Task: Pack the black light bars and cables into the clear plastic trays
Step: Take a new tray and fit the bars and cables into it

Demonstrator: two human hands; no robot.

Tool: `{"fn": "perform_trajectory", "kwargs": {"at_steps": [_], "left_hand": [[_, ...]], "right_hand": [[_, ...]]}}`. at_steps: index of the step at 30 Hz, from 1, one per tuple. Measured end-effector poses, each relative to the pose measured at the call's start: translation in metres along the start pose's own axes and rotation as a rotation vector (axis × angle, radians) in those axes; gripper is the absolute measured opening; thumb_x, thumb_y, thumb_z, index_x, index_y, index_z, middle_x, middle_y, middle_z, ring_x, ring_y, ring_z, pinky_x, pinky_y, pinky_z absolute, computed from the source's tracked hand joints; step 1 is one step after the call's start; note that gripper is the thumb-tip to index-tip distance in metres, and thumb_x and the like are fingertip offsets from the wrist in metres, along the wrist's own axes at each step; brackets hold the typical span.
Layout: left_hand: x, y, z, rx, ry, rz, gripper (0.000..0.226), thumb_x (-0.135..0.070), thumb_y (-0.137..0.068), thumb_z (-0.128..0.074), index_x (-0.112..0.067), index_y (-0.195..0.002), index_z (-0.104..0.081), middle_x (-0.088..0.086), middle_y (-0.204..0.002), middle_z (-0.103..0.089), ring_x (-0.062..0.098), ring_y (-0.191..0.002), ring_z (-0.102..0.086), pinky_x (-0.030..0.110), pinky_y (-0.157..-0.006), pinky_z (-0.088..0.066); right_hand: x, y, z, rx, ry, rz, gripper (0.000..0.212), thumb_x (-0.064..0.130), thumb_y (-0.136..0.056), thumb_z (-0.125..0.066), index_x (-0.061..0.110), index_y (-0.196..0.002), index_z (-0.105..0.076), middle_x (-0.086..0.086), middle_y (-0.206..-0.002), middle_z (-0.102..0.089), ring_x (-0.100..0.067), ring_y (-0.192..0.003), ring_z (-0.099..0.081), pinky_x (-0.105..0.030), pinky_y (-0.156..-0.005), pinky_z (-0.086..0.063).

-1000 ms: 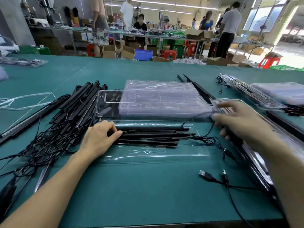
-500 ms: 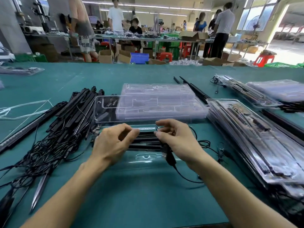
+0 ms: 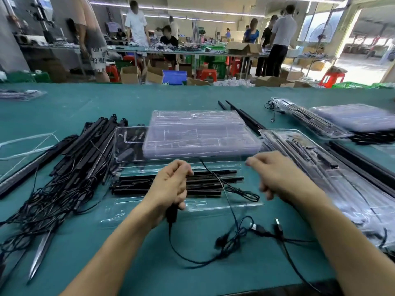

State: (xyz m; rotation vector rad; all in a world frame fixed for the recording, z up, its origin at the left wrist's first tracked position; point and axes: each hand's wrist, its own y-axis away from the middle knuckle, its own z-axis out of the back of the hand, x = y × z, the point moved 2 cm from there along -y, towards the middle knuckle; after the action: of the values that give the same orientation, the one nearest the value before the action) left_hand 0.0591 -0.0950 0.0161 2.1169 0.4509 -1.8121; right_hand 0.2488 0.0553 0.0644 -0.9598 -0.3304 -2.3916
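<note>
At the far left of the green worktop (image 3: 128,103) lies a loose pile of light bars (image 3: 85,154), their thin black leads tangled in front of them. Just right of the pile, the open clear tray (image 3: 213,205) sits nearest the person, with several packed bars (image 3: 132,185) lying lengthwise in it. Behind it, touching its far edge, is a stack of empty trays (image 3: 192,133).

The left hand (image 3: 171,184) hovers over the middle of the packed bars. Its fingers are clamped round a black cable (image 3: 171,213), whose thick block sticks out below the palm while the lead trails toward the near edge. A little to the right, the loose USB plugs (image 3: 259,228) rest on the worktop.

The right hand (image 3: 277,174) is above the tray's right end. Its fingers are curled and blurred, so I cannot tell whether they pinch anything. Beside it lies a slanting stack of filled trays (image 3: 310,159).
</note>
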Motion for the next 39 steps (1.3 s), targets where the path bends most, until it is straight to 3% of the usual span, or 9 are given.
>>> {"fn": "perform_trajectory", "kwargs": {"at_steps": [2, 4, 9, 12, 15, 21, 31, 34, 39], "left_hand": [[-0.01, 0.003, 0.007, 0.066, 0.111, 0.006, 0.02, -0.04, -0.087, -0.059, -0.02, -0.083, -0.062, -0.005, -0.053, -0.022, 0.005, -0.036, -0.02, 0.013, -0.035, -0.027], [-0.017, 0.004, 0.013, 0.15, 0.14, 0.022, 0.02, -0.039, -0.084, -0.062, -0.019, -0.083, -0.068, -0.006, -0.054, -0.02, 0.004, -0.037, -0.018, 0.01, -0.035, -0.022], [-0.028, 0.008, 0.013, 0.253, 0.027, -0.003, 0.023, -0.038, -0.084, -0.064, -0.017, -0.086, -0.072, -0.002, -0.058, -0.018, 0.004, -0.037, -0.017, 0.011, -0.035, -0.02], [-0.031, 0.01, 0.014, 0.3, -0.023, -0.067, 0.024, -0.038, -0.09, -0.066, -0.016, -0.087, -0.072, -0.003, -0.056, -0.021, 0.005, -0.037, -0.019, 0.012, -0.035, -0.021], [-0.036, 0.014, 0.025, 0.317, -0.03, -0.101, 0.026, -0.04, -0.085, -0.066, -0.014, -0.087, -0.072, -0.002, -0.056, -0.022, 0.006, -0.038, -0.02, 0.013, -0.035, -0.022], [-0.032, 0.006, 0.059, -0.001, -0.243, -0.028, 0.026, -0.039, -0.086, -0.067, -0.017, -0.073, -0.074, -0.005, -0.05, -0.024, 0.009, -0.038, -0.018, 0.014, -0.036, -0.019], [-0.023, 0.001, 0.078, -0.515, -0.242, -0.227, 0.037, -0.032, -0.1, -0.054, -0.026, -0.066, -0.066, -0.01, -0.043, -0.034, 0.008, -0.037, -0.023, 0.021, -0.035, -0.023], [-0.032, 0.006, 0.079, -0.416, 0.013, -0.312, 0.037, -0.026, -0.102, -0.051, -0.022, -0.068, -0.066, -0.007, -0.048, -0.029, 0.008, -0.037, -0.021, 0.017, -0.035, -0.022], [-0.045, 0.01, 0.065, -0.14, 0.125, -0.387, 0.03, -0.027, -0.099, -0.053, -0.02, -0.073, -0.067, -0.008, -0.049, -0.028, 0.006, -0.037, -0.024, 0.015, -0.036, -0.028]], "right_hand": [[-0.01, -0.011, 0.007, -0.197, 0.231, 0.046, 0.024, 0.032, -0.098, -0.049, 0.022, -0.101, -0.07, -0.004, -0.081, -0.073, -0.022, -0.07, -0.07, -0.033, -0.064, -0.059], [-0.007, -0.015, -0.008, -0.095, 0.296, 0.116, 0.025, 0.036, -0.096, -0.054, 0.024, -0.108, -0.071, -0.001, -0.104, -0.073, -0.019, -0.091, -0.067, -0.034, -0.087, -0.054], [0.012, -0.015, -0.064, 0.18, 0.195, 0.25, 0.038, 0.05, -0.095, -0.051, 0.017, -0.097, -0.072, 0.001, -0.092, -0.073, -0.014, -0.088, -0.064, -0.029, -0.077, -0.046], [0.013, -0.022, -0.079, 0.177, 0.087, 0.196, 0.031, 0.033, -0.096, -0.052, 0.007, -0.089, -0.068, -0.01, -0.088, -0.071, -0.024, -0.083, -0.063, -0.034, -0.076, -0.049], [0.013, -0.025, -0.077, 0.202, -0.269, 0.117, 0.01, 0.018, -0.09, -0.065, 0.016, -0.082, -0.071, 0.003, -0.074, -0.068, -0.009, -0.065, -0.057, -0.016, -0.058, -0.045], [0.001, -0.032, -0.06, 0.246, -0.638, 0.017, 0.008, 0.012, -0.085, -0.073, 0.01, -0.081, -0.066, -0.003, -0.069, -0.061, -0.011, -0.06, -0.052, -0.021, -0.057, -0.04], [-0.014, -0.038, -0.062, 0.031, -0.429, -0.127, 0.01, 0.007, -0.092, -0.06, 0.01, -0.084, -0.056, -0.01, -0.07, -0.068, -0.02, -0.057, -0.065, -0.025, -0.047, -0.049], [-0.016, -0.038, -0.063, 0.016, -0.238, -0.081, 0.004, 0.012, -0.09, -0.062, 0.013, -0.088, -0.059, -0.004, -0.069, -0.069, -0.017, -0.06, -0.064, -0.023, -0.05, -0.047], [0.001, -0.028, -0.062, 0.002, 0.12, 0.269, 0.034, 0.024, -0.085, -0.07, 0.026, -0.118, -0.062, 0.003, -0.105, -0.056, -0.009, -0.093, -0.056, -0.025, -0.086, -0.045]]}}
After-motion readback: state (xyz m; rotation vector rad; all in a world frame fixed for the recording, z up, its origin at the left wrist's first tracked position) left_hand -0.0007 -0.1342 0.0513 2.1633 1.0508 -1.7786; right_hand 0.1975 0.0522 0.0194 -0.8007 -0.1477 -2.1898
